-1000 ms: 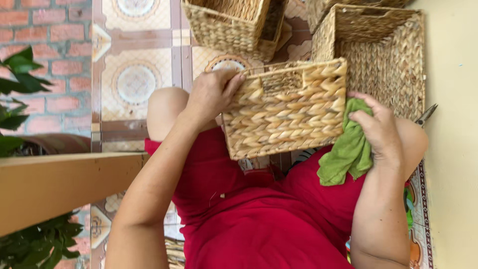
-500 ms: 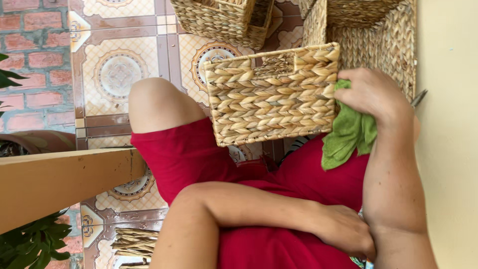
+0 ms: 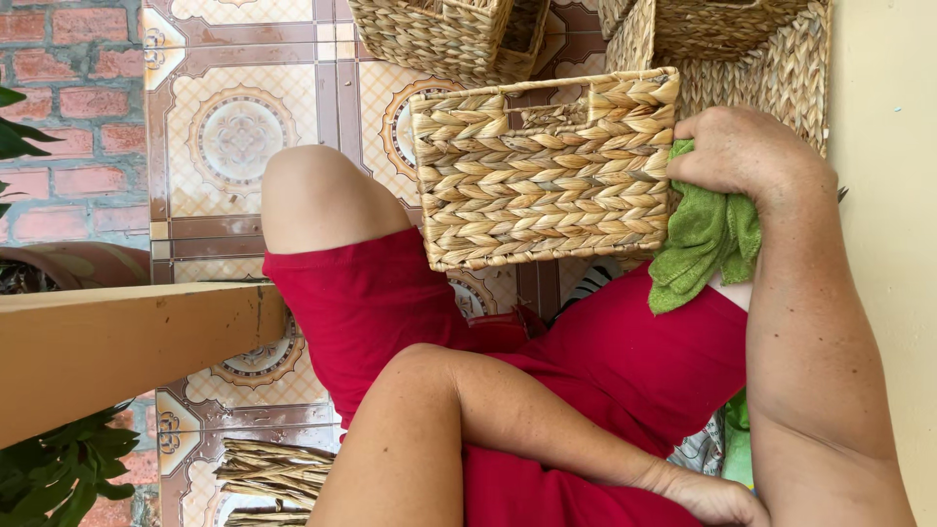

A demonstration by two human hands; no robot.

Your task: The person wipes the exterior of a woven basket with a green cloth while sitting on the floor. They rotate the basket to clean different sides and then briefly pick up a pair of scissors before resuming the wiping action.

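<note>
While it rests tilted on the person's lap just above the middle of the frame, a rectangular woven basket [image 3: 547, 176] of pale braided straw shows one long side to the camera, with a slot handle near its upper edge; its right end is gripped by the right hand [image 3: 747, 156], whose fingers curl over the rim; that same hand also pins a bunched green cloth [image 3: 705, 239] against the basket's end, and the cloth hangs down from under the palm onto the lap; the right forearm runs down the right side of the frame.

The left hand [image 3: 712, 498] lies at the bottom right, resting on the red shorts [image 3: 586, 381] well apart from the basket; it lies loosely and grasps nothing that can be seen, though its fingers run partly out of the frame; the left forearm crosses the lap from the lower middle; a bare knee rises at centre left.

Behind the basket, along the top edge, stand two more woven baskets [image 3: 449, 34], one at upper middle and a larger one [image 3: 771, 59] at upper right; patterned floor tiles [image 3: 239, 137] fill the upper left; a brick wall [image 3: 63, 107] runs at the far left; a wooden plank [image 3: 117, 346] crosses the left middle; green leaves [image 3: 54, 468] sit at lower left; a bundle of dry straw [image 3: 278, 473] lies at the bottom; a pale yellow wall [image 3: 883, 195] lines the right edge.
</note>
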